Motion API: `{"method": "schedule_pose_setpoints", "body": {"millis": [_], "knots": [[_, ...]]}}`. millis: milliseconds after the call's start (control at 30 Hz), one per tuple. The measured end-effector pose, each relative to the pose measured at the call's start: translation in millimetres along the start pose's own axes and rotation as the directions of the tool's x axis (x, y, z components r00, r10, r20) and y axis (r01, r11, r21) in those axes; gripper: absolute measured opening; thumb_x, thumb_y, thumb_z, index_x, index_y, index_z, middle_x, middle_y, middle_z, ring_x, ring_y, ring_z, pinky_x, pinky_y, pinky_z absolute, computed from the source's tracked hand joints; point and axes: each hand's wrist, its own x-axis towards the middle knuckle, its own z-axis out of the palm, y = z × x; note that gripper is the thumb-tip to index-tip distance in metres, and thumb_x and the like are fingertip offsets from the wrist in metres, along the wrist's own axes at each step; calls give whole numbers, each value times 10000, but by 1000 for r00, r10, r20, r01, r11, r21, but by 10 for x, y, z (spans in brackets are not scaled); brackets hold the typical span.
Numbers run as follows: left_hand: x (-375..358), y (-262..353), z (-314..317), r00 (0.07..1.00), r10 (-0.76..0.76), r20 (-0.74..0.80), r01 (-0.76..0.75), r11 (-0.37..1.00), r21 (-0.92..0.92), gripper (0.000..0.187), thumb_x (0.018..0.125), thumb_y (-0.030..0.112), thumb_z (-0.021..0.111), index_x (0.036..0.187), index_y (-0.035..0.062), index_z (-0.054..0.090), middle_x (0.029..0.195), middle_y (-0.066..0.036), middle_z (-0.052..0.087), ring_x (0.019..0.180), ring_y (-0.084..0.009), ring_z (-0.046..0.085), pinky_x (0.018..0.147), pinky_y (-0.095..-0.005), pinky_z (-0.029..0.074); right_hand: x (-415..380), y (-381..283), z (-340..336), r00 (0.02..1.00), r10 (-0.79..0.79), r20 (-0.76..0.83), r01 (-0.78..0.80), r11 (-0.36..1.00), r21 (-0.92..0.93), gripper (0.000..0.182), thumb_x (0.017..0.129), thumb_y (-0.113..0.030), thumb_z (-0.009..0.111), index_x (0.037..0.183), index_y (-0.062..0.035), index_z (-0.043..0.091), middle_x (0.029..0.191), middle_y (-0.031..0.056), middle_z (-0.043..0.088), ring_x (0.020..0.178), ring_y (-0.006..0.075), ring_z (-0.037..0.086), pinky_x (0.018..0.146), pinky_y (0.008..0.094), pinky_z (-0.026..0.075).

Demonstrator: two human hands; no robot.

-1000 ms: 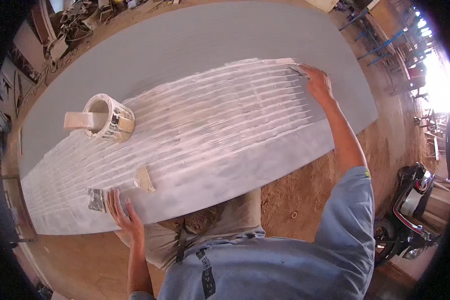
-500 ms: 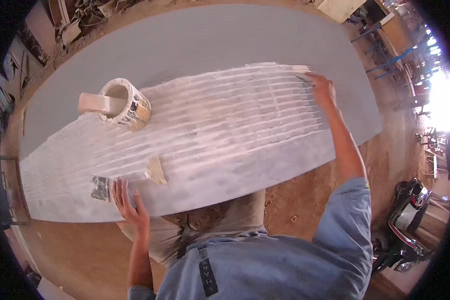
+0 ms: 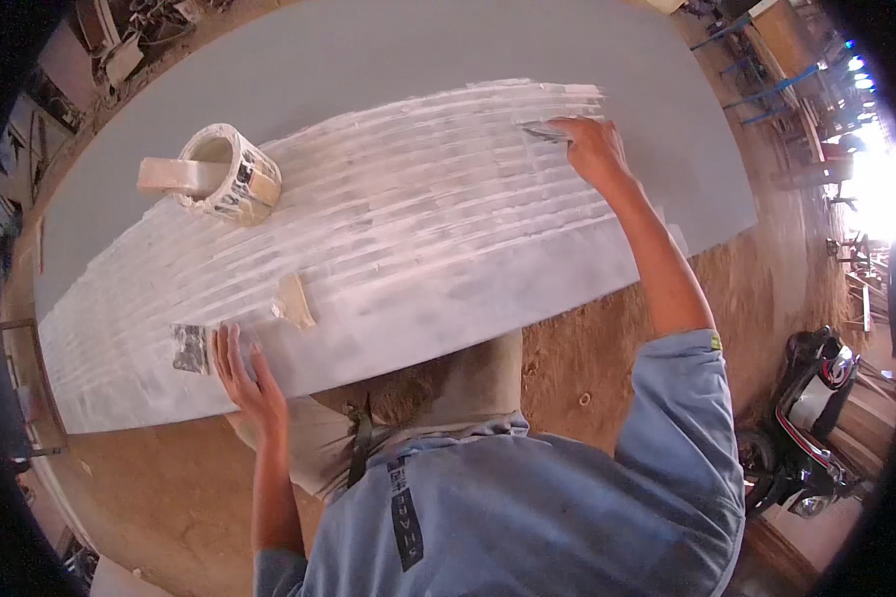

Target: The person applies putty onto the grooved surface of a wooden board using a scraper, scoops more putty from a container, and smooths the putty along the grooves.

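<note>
To the right of the tub (image 3: pixel 259 191), the right grip (image 3: pixel 597 159) clasps a scraper (image 3: pixel 542 129), seemingly for smoothing, while the left grip (image 3: pixel 253 384) lies spread nearside of the tub, likely bracing.

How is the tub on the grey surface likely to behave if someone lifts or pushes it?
The tub is probably stiff, since its open rim looks round and unbuckled. Its smeared outside could be slippery if that coating is wet. The flat pale piece jutting out past its rim might shift or drop if jolted.
</note>
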Motion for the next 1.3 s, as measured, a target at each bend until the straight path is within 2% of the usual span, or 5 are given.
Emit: {"method": "schedule_pose_setpoints", "body": {"millis": [267,867,933,1133,1300], "knots": [[-7,-65,23,1000,11,-19,-12,999,-35,399,1004,149,550,1386,33,561,1479,-156,509,1423,-368,393,1169,-491,291,-652,-64,-173,997,8,82,-10,1000,22,555,773,85,510,1215,-180,715,1306,41,673,1190,262,619,993,452,430],[-70,-230,35,999,-34,-37,28,989,-147,431,1003,191,568,1423,96,542,1528,-137,449,1471,-355,315,1189,-489,274,-1633,142,-298,996,51,70,-49,998,-26,476,804,15,539,1218,-147,711,1164,170,706,1122,341,654,1006,456,482],[-65,-267,10,997,-59,-41,50,978,-202,454,995,197,588,1432,92,529,1525,-150,448,1469,-365,315,1187,-489,275,-1885,6,-232,920,391,-23,-317,776,545,402,841,-43,593,1233,-59,682,1191,173,702,1112,291,662,1038,441,454],[377,-223,38,1000,-23,-16,15,907,-422,616,955,279,676,1480,48,451,1515,-228,426,1462,-389,315,1180,-469,287,-2358,-860,361,505,858,-92,-40,129,991,448,948,-177,626,1293,104,575,1189,128,640,1037,245,634,991,365,464],[1383,-29,12,938,-319,136,305,574,-760,818,937,433,685,1557,61,301,1549,-203,388,1385,-373,431,1124,-462,374,-1961,-1388,415,571,812,-117,-238,300,924,451,976,-140,590,1401,3,551,1263,119,639,1235,211,557,1093,357,384]]}}
